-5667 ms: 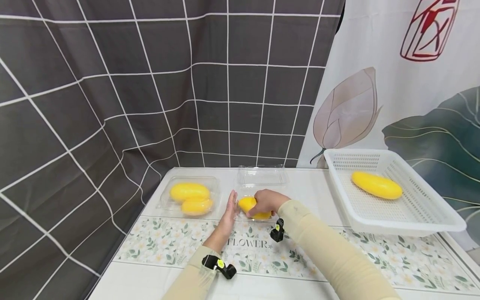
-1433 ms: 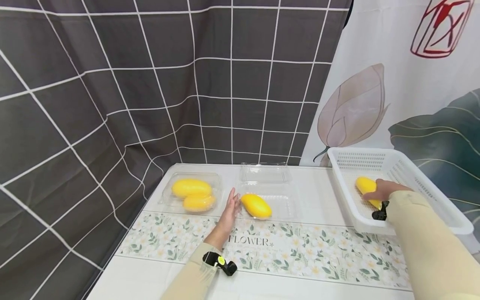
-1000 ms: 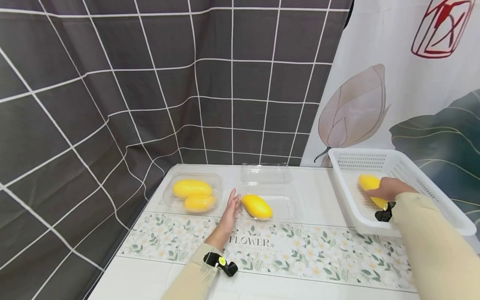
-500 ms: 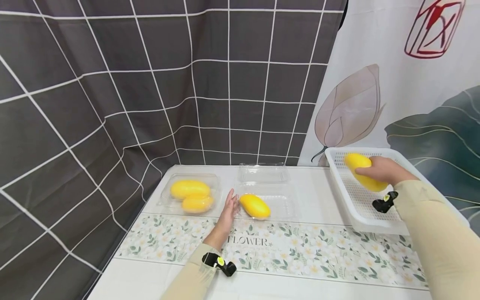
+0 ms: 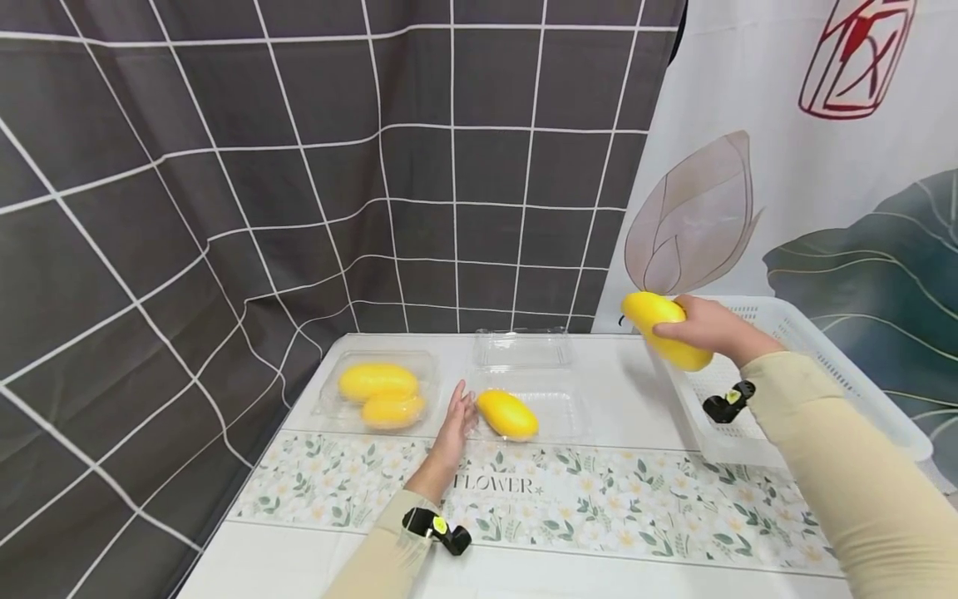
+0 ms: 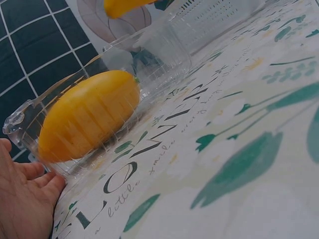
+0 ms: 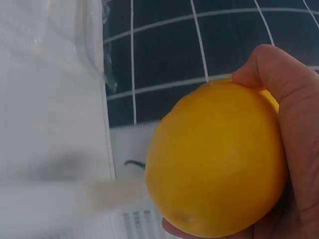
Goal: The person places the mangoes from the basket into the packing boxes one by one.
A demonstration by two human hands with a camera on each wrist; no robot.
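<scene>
My right hand [image 5: 711,324] grips a yellow mango [image 5: 662,331] in the air over the left rim of the white basket [image 5: 737,452]. In the right wrist view this mango [image 7: 217,159] has the thumb over its top and fingers beneath. A second mango [image 5: 507,414] lies at the left end of an open clear plastic clamshell box [image 5: 561,412], its lid [image 5: 522,350] tipped back behind. My left hand [image 5: 451,428], fingers straight, rests at the box's left side. In the left wrist view its fingertips are right at the box's corner, by the mango [image 6: 92,114].
To the left stands a closed clear clamshell [image 5: 333,399] with two mangoes [image 5: 379,382] inside. A floral strip with lettering runs across the white tabletop [image 5: 599,566]. Behind hangs a dark gridded curtain [image 5: 419,233], and a white printed one [image 5: 748,83] is at right.
My right hand has gone from the open box to the basket, gripped the mango there, lifted it and carried it left over the rim. The left hand has stayed by the box.
</scene>
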